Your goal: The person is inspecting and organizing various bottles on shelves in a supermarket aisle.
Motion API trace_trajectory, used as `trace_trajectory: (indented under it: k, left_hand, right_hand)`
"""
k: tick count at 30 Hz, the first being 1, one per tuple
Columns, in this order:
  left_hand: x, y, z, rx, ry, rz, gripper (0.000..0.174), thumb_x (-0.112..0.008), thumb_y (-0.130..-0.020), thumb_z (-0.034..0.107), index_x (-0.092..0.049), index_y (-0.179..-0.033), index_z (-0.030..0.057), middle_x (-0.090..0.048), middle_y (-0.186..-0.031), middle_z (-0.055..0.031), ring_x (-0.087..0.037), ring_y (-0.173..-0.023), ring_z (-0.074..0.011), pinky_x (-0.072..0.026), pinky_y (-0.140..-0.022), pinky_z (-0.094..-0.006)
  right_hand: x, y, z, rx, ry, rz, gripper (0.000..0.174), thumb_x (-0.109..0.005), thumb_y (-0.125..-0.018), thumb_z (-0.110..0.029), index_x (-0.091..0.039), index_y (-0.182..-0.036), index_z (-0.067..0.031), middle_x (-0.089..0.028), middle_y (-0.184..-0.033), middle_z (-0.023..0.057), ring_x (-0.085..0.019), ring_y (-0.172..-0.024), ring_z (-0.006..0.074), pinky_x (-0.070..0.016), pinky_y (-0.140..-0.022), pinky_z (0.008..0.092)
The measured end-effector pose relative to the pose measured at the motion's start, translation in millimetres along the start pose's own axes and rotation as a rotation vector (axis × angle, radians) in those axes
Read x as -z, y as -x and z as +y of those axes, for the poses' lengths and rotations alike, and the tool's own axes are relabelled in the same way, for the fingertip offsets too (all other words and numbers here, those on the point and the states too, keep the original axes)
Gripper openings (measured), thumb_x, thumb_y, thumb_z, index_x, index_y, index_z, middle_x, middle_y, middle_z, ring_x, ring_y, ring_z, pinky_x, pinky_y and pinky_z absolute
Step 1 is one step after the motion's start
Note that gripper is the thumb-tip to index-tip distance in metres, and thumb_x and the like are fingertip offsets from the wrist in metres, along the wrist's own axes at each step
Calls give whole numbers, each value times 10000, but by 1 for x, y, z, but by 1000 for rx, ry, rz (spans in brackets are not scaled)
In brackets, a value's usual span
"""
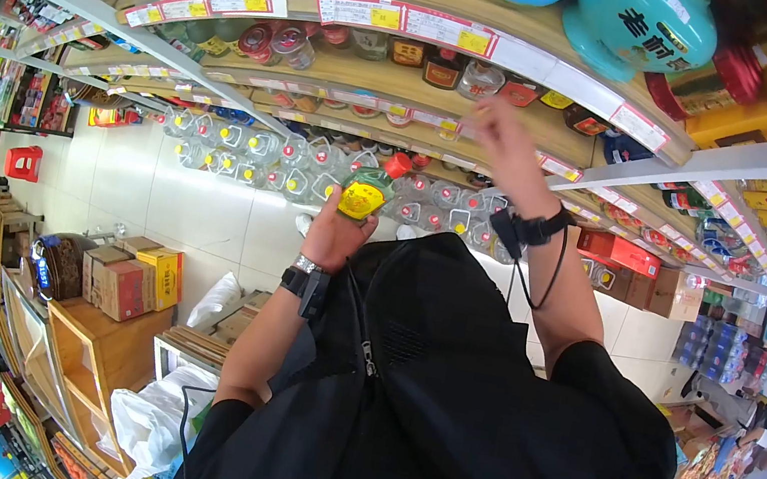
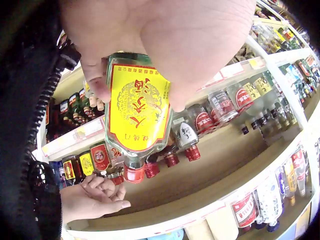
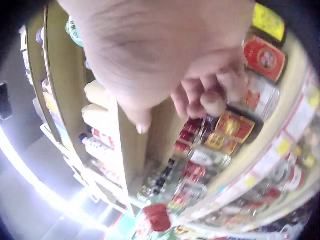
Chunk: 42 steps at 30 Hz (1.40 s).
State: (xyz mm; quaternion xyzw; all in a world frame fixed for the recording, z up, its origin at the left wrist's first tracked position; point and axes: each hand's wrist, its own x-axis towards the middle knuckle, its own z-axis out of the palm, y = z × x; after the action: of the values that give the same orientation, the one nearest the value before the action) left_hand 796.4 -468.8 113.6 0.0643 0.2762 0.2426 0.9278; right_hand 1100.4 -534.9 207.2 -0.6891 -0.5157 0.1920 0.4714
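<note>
My left hand (image 1: 335,238) grips a flat green glass bottle (image 1: 363,200) with a yellow label and a red cap, in front of the shelves. In the left wrist view the bottle (image 2: 139,110) points cap down, with the fingers and palm of the left hand (image 2: 160,40) around its base end. My right hand (image 1: 511,157) is raised at a shelf of small bottles, holding nothing visible. Its fingers are loosely bent and its thumb is apart in the right wrist view, where the hand (image 3: 165,65) is beside a bottle with a red-and-gold label (image 3: 234,126).
Large jars, among them a teal one (image 1: 643,21), stand on the upper shelf. Clear jugs with red and yellow caps (image 1: 257,145) line the floor below. Cardboard boxes (image 1: 121,282), a wooden cabinet (image 1: 105,355) and white plastic bags (image 1: 155,420) are at the lower left.
</note>
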Motion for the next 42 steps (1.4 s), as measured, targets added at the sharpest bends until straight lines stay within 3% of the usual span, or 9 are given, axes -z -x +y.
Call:
trace_trajectory:
  k: [2,6,12,15,19,29,31,37,42]
  left_hand:
    - [-9,0,-3,5,-34,-12,472,-473,-1039,446,-517,-1325,72,-585,-1287,-99,-543,-1166,-232,-471,-931,-362]
    - [-10,-6,-8,24,-128,-127,471,-467,-1047,409,-470,-1379,74,-541,-1375,-98,-516,-1267,-233,-441,-1064,-416]
    - [-41,5,-8,39,-208,-261,593,-493,-1030,412,-319,-1495,89,-397,-1511,-151,-419,-1382,-347,-334,-1168,-520]
    - [-30,8,-9,9,-225,-171,630,-528,-1011,417,-297,-1504,101,-358,-1533,-168,-380,-1404,-383,-323,-1168,-542]
    - [-12,5,-5,3,-190,-111,618,-531,-1004,383,-300,-1522,138,-349,-1538,-162,-372,-1419,-331,-314,-1169,-526]
    - [-2,1,-1,43,-147,-49,551,-551,-999,339,-379,-1478,129,-515,-1354,-74,-525,-1201,-232,-425,-1056,-448]
    - [-2,2,-1,40,-147,-40,547,-552,-999,336,-383,-1476,129,-521,-1344,-70,-531,-1190,-229,-430,-1049,-446]
    - [6,3,-1,24,-127,-20,543,-558,-992,323,-392,-1469,124,-511,-1351,-70,-526,-1175,-225,-433,-1037,-434]
    - [3,4,-1,22,-134,0,539,-548,-994,327,-397,-1467,119,-514,-1333,-66,-525,-1168,-224,-435,-1032,-432]
  right_hand:
    - [-13,15,-40,-204,-86,-406,358,-731,-906,-248,-543,-1150,-66,-623,-839,70,-610,-748,169,-474,-665,338]
    - [-46,32,-44,-60,-138,-437,338,-741,-899,-243,-559,-1125,-70,-616,-805,63,-618,-757,167,-484,-681,329]
    - [-28,34,-43,-128,-108,-306,315,-751,-892,-245,-586,-1094,-69,-636,-854,59,-623,-792,153,-497,-707,313]
    - [6,33,-38,-191,-32,-6,319,-764,-881,-241,-598,-1064,-39,-623,-806,43,-587,-734,119,-488,-671,294]
    - [58,23,16,-244,41,212,321,-777,-864,-254,-629,-1020,-17,-628,-756,59,-571,-670,108,-480,-637,289]
    - [98,-23,109,-111,395,439,331,-739,-860,-219,-648,-1097,-7,-689,-923,170,-662,-789,329,-515,-747,424]
    - [97,-31,116,210,604,518,345,-737,-854,-199,-642,-1126,-10,-687,-976,177,-665,-832,354,-515,-775,443]
    - [88,-30,147,62,822,528,391,-738,-855,-236,-626,-1155,-13,-662,-1055,223,-621,-971,424,-482,-868,486]
    - [81,-29,132,-69,659,570,359,-745,-837,-223,-630,-1090,5,-675,-952,206,-635,-879,423,-499,-827,477]
